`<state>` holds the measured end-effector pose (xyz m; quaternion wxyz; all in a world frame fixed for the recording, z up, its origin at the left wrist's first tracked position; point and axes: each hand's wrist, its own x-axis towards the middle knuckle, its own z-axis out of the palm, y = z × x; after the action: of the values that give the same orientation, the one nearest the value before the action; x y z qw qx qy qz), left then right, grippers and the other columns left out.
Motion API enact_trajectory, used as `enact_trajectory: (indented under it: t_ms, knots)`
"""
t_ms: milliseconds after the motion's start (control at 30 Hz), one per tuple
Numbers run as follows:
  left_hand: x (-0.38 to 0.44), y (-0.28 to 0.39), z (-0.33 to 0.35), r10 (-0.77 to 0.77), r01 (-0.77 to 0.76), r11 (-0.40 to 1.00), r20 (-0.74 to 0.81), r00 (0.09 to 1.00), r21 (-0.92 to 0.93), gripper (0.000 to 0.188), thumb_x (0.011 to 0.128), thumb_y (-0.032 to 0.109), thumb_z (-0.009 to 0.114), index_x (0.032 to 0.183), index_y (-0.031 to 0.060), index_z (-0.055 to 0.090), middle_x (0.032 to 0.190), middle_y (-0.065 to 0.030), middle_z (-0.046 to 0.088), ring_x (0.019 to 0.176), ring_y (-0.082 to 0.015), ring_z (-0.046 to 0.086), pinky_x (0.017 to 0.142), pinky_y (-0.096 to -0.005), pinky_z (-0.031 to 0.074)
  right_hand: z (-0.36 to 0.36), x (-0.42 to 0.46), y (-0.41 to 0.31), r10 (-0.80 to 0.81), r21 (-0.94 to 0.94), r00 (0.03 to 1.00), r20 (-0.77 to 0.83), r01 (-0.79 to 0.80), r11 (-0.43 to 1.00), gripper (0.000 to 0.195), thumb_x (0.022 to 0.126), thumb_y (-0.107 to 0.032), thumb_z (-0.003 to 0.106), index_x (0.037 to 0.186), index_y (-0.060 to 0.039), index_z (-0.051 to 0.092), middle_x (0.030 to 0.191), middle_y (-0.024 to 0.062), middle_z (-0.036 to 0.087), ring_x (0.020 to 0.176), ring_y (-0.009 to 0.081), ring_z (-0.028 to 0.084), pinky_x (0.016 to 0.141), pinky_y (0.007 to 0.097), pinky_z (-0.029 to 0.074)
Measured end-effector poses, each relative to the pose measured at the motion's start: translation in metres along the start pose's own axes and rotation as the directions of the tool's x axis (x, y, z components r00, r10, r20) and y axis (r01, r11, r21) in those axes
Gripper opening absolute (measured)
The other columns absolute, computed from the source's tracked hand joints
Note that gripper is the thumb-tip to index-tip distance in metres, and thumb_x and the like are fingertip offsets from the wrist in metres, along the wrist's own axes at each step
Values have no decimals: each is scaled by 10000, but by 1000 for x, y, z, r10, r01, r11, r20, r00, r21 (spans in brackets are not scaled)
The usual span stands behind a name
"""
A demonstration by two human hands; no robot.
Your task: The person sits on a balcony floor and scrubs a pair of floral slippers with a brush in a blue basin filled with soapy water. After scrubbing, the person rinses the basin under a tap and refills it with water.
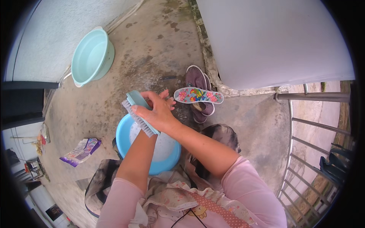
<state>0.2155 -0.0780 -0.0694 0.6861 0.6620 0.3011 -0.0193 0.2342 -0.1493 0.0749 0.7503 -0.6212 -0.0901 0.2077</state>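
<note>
My right hand (159,109) grips a light-blue scrub brush (139,100) with grey bristles, which lies across my left wrist. My left hand (170,99) is mostly hidden behind the right one; only some of its fingers show, and whether it holds anything I cannot tell. Below both hands stands a blue basin (166,165) of sudsy water. To the right of them, an insole embroidered with flowers (198,95) rests across a pair of checked cloth shoes (195,75) with white sole edges.
Against the left wall stands an aqua plastic tub (92,57). A purple-and-white plastic packet (81,151) lies on the concrete floor at the left. Near the shoes is a small dark object (168,77). A white block (271,42) and a metal railing (309,145) bound the right side.
</note>
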Motion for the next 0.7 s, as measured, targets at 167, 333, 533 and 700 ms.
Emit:
enact_trajectory:
  t_ms: [167,333,533,700]
  knots:
    - [-48,31,-41,-125,27,866,-163,979,-500,365,870,122,565,1202,-11,490,1020,-123,597,844,-164,621,687,-268,509,-5,-1,-5,45,7,999,23,-46,999,443,769,-237,678,1103,11,528,939,110,631,849,144,600,747,293,481]
    - [-78,-53,-131,38,155,667,-242,970,729,595,752,230,701,1191,-76,441,1216,-225,460,1031,-293,553,868,-355,462,-4,-3,-13,97,139,995,33,-101,985,474,733,-303,692,1058,14,554,960,149,609,876,215,594,763,330,475]
    - [-95,-94,-127,-107,307,368,-288,952,877,748,674,224,731,1246,-67,347,1247,-251,393,1154,-396,427,944,-434,395,5,0,-2,89,72,996,25,-91,993,493,715,-345,697,1032,12,572,995,167,576,886,248,582,774,343,463]
    - [-92,-102,-90,-209,214,416,-137,968,884,618,718,143,634,1283,69,397,1209,-228,483,1097,-374,500,903,-448,416,13,1,3,96,4,993,74,-96,995,420,784,-205,674,1105,22,527,992,112,618,881,146,597,771,297,484]
